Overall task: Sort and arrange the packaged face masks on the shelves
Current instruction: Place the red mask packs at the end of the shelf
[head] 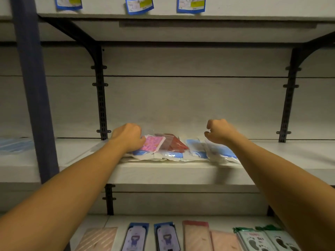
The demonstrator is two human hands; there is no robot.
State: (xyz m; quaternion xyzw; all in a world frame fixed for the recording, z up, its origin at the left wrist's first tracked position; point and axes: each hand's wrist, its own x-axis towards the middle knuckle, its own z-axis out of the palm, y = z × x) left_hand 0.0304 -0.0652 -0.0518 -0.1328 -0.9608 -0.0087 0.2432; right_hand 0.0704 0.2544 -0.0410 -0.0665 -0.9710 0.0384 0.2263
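Note:
A loose pile of packaged face masks lies on the middle shelf (163,171). It holds a pink patterned pack (153,143), a dark red pack (175,144) and several blue masks in clear bags (197,151). My left hand (127,137) rests at the pile's left end, fingers curled down onto the pink pack's edge. My right hand (219,132) hovers just above the pile's right end, fingers curled with thumb and forefinger close together; nothing shows between them.
On the lower shelf lie rows of packs: peach ones (196,236), two purple cartoon packs (167,237) and green footprint packs (253,240). More blue masks (15,144) lie on the shelf at far left. Black brackets (101,98) and a blue post (34,91) flank the bay.

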